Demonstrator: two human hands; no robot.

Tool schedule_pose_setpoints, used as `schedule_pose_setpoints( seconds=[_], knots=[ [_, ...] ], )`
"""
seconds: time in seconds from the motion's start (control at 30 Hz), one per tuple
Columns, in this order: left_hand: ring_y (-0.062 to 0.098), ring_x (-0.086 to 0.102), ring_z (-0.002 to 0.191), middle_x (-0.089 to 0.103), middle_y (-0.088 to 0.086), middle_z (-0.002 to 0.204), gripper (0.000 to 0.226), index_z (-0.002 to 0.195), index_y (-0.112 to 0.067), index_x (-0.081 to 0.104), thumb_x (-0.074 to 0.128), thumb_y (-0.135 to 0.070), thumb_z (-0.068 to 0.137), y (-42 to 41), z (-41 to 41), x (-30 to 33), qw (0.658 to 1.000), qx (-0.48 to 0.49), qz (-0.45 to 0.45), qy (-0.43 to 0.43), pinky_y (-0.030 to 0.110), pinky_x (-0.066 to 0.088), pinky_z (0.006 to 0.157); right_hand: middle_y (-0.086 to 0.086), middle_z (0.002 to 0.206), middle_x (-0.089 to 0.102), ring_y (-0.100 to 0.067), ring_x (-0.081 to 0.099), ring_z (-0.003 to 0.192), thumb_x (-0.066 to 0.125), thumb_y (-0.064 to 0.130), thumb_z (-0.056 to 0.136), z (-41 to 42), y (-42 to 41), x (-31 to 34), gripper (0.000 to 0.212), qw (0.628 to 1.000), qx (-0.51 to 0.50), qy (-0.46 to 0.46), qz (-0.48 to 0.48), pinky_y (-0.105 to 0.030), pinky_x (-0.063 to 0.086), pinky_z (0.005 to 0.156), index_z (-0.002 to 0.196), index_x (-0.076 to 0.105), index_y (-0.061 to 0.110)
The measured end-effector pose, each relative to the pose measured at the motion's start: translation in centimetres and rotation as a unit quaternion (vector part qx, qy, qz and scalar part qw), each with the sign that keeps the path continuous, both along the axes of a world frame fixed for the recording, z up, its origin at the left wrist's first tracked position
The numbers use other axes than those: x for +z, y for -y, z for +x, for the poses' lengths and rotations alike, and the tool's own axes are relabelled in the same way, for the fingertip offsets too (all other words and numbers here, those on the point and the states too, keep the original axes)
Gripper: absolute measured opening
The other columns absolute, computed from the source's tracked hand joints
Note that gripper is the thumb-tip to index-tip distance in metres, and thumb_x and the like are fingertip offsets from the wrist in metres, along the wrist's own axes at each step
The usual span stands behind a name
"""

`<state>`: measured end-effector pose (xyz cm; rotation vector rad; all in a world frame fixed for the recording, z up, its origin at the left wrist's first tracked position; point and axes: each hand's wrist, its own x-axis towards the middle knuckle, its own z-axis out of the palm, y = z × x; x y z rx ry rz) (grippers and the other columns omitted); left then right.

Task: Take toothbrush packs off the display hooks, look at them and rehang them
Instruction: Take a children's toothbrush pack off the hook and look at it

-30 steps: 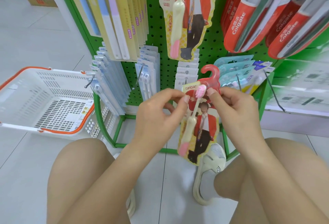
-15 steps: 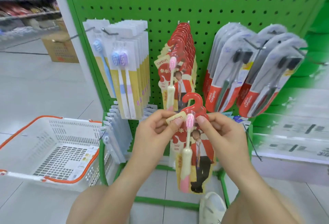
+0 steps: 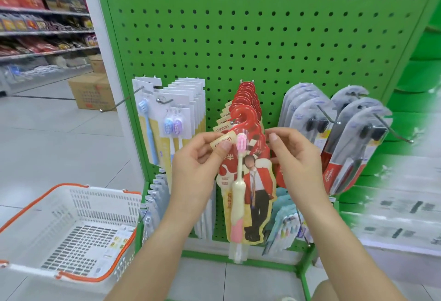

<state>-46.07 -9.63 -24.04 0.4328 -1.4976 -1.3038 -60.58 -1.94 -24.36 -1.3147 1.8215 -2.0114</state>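
Note:
I hold a red-and-cream toothbrush pack (image 3: 250, 188) with a pink brush and a red hanger loop, in front of the green pegboard (image 3: 262, 38). My left hand (image 3: 198, 164) pinches its upper left corner between thumb and fingers. My right hand (image 3: 296, 157) pinches its upper right edge. The pack's red loop sits level with the tip of the middle display hook (image 3: 235, 122), right in front of a row of same-design packs (image 3: 245, 96) hanging there. Whether the loop is over the hook tip is unclear.
Yellow-white packs (image 3: 186, 109) hang on the left hooks, red Colgate packs (image 3: 338, 143) on the right. Lower hooks hold more packs (image 3: 284, 226). A white basket with orange handles (image 3: 66, 229) stands on the floor at left. Store shelves (image 3: 43, 18) and a cardboard box (image 3: 93, 90) lie beyond.
Both hands have raised the pack from lap height up to the middle hook. My view has tilted upward, bringing the upper pegboard and store shelves into sight.

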Motion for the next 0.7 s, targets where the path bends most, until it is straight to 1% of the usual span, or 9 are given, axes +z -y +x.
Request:
schedule_pose_setpoints(
  seconds=[0.03, 0.1, 0.2, 0.3, 0.37, 0.43, 0.53, 0.6, 0.7],
  knots=[
    [0.003, 0.069, 0.071, 0.075, -0.009, 0.078, 0.007, 0.091, -0.018, 0.067, 0.067, -0.015, 0.085, 0.2, 0.0, -0.2, 1.0, 0.003, 0.004, 0.006, 0.014, 0.05, 0.057, 0.011, 0.092, 0.07, -0.01, 0.065, 0.091, 0.056, 0.022, 0.096, -0.2, 0.4, -0.1, 0.014, 1.0, -0.002, -0.003, 0.008, -0.039, 0.055, 0.083, 0.099, 0.068, 0.027],
    [0.005, 0.07, 0.071, 0.075, -0.007, 0.079, 0.006, 0.091, -0.017, 0.068, 0.067, -0.013, 0.087, 0.8, 0.0, -0.6, 1.0, 0.013, 0.014, 0.017, 0.015, 0.05, 0.058, 0.014, 0.098, 0.069, -0.003, 0.063, 0.096, 0.059, 0.021, 0.094, -0.5, 1.3, -0.1, 0.015, 1.0, -0.015, -0.017, 0.014, -0.035, 0.053, 0.089, 0.101, 0.068, 0.03],
    [0.011, 0.071, 0.077, 0.075, 0.0, 0.084, 0.005, 0.092, -0.016, 0.069, 0.067, -0.014, 0.087, 1.6, 0.0, -1.1, 0.999, 0.016, 0.021, 0.035, 0.019, 0.053, 0.064, 0.014, 0.104, 0.068, -0.004, 0.061, 0.099, 0.062, 0.026, 0.091, -0.8, 2.2, 0.2, 0.018, 0.997, -0.039, -0.053, 0.026, -0.033, 0.051, 0.09, 0.107, 0.068, 0.033],
    [0.013, 0.072, 0.082, 0.075, 0.0, 0.087, 0.004, 0.09, -0.019, 0.068, 0.067, -0.016, 0.088, 2.2, 0.2, -1.5, 0.998, 0.016, 0.021, 0.053, 0.022, 0.055, 0.07, 0.015, 0.098, 0.069, -0.007, 0.061, 0.091, 0.066, 0.028, 0.088, -0.9, 3.0, 0.7, 0.016, 0.997, -0.038, -0.066, 0.032, -0.032, 0.052, 0.084, 0.1, 0.068, 0.039],
    [0.013, 0.072, 0.082, 0.075, 0.0, 0.087, 0.004, 0.09, -0.019, 0.068, 0.067, -0.016, 0.088, 2.5, 0.1, -1.5, 0.998, 0.014, 0.019, 0.059, 0.022, 0.055, 0.071, 0.017, 0.089, 0.069, -0.004, 0.059, 0.083, 0.07, 0.026, 0.085, -0.7, 3.5, 1.1, 0.016, 0.997, -0.034, -0.068, 0.027, -0.024, 0.051, 0.077, 0.091, 0.067, 0.041],
    [0.011, 0.071, 0.082, 0.075, -0.001, 0.087, 0.005, 0.092, -0.018, 0.068, 0.066, -0.014, 0.089, 2.7, 0.1, -1.5, 0.997, 0.013, 0.011, 0.069, 0.019, 0.054, 0.07, 0.015, 0.082, 0.068, -0.001, 0.057, 0.076, 0.072, 0.025, 0.084, -0.6, 3.9, 1.4, 0.017, 0.997, -0.029, -0.066, 0.024, -0.019, 0.05, 0.072, 0.086, 0.066, 0.04],
    [0.009, 0.071, 0.081, 0.075, -0.003, 0.087, 0.008, 0.093, -0.02, 0.067, 0.065, -0.013, 0.09, 2.8, 0.0, -1.4, 0.997, 0.005, 0.018, 0.074, 0.017, 0.053, 0.068, 0.017, 0.079, 0.067, 0.003, 0.057, 0.073, 0.071, 0.024, 0.085, -0.7, 4.2, 1.6, 0.016, 0.997, -0.036, -0.067, 0.031, -0.017, 0.049, 0.071, 0.082, 0.064, 0.039],
    [0.01, 0.071, 0.083, 0.075, -0.002, 0.089, 0.008, 0.095, -0.021, 0.066, 0.065, -0.014, 0.09, 2.8, 0.0, -1.4, 0.997, 0.002, 0.025, 0.078, 0.017, 0.054, 0.069, 0.016, 0.08, 0.067, 0.005, 0.059, 0.075, 0.069, 0.023, 0.087, -0.5, 4.1, 1.6, 0.014, 0.997, -0.041, -0.061, 0.017, -0.016, 0.049, 0.072, 0.083, 0.065, 0.035],
    [0.012, 0.072, 0.086, 0.075, -0.001, 0.093, 0.009, 0.099, -0.02, 0.067, 0.065, -0.018, 0.09, 2.9, 0.0, -1.5, 0.996, 0.004, 0.032, 0.085, 0.02, 0.056, 0.074, 0.011, 0.078, 0.068, -0.004, 0.065, 0.076, 0.067, 0.019, 0.089, -0.1, 3.4, 1.9, 0.016, 0.997, -0.055, -0.043, -0.022, -0.021, 0.053, 0.071, 0.081, 0.064, 0.033]
  ],
)
